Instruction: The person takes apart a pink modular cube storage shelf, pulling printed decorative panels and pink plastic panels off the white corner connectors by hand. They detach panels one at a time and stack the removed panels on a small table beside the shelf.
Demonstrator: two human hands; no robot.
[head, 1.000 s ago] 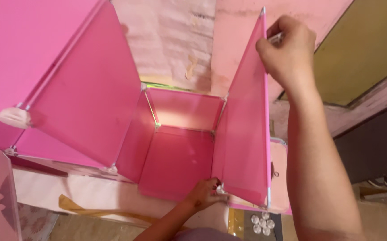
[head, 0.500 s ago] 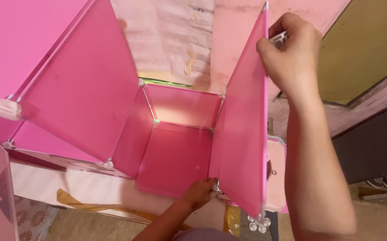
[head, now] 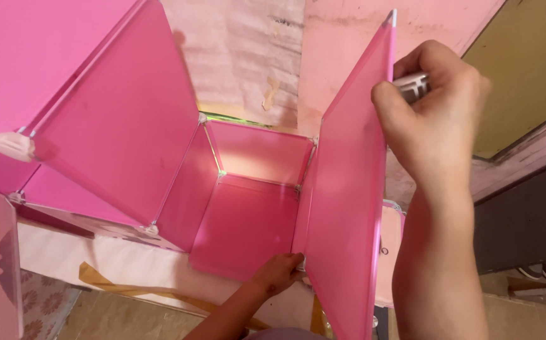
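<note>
**Inspector:** Since half a second back, the right hand [head: 433, 119] has shifted lower and further right, and the pink panel [head: 348, 208] it steadies has swung with it; the panel's top corner now sits further right and its lower edge runs out of view at the bottom.

**Clerk:** State of the hands?

**Inspector:** Right hand clenched on the panel's upper right edge, with a small white connector piece [head: 411, 85] pinched between thumb and fingers; left hand [head: 279, 272] curled at the panel's lower left corner, touching it where it meets the floor of the open pink cube [head: 247, 226] — whether it grips anything there, I cannot tell.

**Clerk:** Position of the panel?

**Inspector:** Upright, forming the cube's right side; back wall and left wall stand in place.

**Clerk:** Surroundings?

**Inspector:** Larger pink panels [head: 115, 126] to the left, joined by a white corner connector [head: 13, 146]; pale pink wall [head: 247, 56] behind — a dark door frame [head: 524, 214] to the right.
</note>
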